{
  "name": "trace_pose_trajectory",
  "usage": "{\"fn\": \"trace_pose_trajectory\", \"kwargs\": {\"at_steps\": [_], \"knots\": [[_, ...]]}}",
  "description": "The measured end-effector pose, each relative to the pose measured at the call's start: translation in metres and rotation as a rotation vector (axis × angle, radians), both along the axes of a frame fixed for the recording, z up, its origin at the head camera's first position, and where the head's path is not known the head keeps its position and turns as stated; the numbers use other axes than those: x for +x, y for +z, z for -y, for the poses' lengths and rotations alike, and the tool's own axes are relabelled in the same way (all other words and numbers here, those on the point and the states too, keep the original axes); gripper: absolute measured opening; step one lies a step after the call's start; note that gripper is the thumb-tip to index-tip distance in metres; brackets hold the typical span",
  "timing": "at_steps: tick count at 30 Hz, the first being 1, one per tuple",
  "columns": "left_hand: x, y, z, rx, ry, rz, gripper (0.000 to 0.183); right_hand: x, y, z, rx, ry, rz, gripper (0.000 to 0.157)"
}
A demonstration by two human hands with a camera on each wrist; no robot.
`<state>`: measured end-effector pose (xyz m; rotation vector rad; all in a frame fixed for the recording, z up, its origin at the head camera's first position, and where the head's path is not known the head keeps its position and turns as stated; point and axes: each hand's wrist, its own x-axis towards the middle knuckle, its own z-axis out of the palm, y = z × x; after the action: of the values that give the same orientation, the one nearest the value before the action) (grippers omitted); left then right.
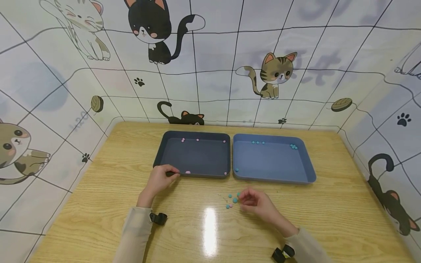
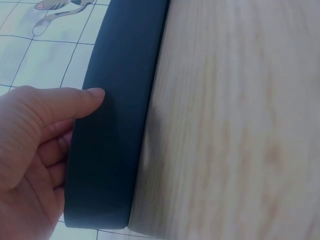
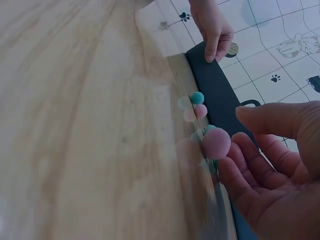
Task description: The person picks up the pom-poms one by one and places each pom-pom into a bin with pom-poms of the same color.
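Note:
My left hand (image 1: 161, 179) grips the front left corner of a dark tray (image 1: 204, 176), its thumb (image 2: 97, 94) on the outer wall and the fingers partly hidden behind. Several small pink balls (image 1: 183, 140) lie in that tray. Above the wood my right hand (image 1: 258, 206) has loosely bent fingers, thumb and index apart. In the right wrist view a pink ball (image 3: 216, 143) lies at its fingertips; whether they touch it I cannot tell. Beside this hand are several teal balls (image 1: 235, 200) and another pink ball (image 1: 231, 205).
A blue tray (image 1: 273, 180) stands right of the dark one, a narrow gap between them. Several teal balls (image 1: 294, 147) sit in it, at the back and front left. Behind the wooden table (image 1: 98, 204) hangs a cat-patterned backdrop (image 1: 217, 84).

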<state>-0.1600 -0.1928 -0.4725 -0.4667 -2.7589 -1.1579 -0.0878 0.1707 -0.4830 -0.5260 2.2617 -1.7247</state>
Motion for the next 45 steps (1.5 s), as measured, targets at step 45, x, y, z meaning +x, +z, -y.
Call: {"fn": "trace_pose_trajectory", "kwargs": {"at_steps": [45], "knots": [[0.001, 0.001, 0.000, -0.006, -0.012, -0.025, 0.009, -0.011, 0.016, 0.010, 0.056, 0.026, -0.115, 0.012]]}}
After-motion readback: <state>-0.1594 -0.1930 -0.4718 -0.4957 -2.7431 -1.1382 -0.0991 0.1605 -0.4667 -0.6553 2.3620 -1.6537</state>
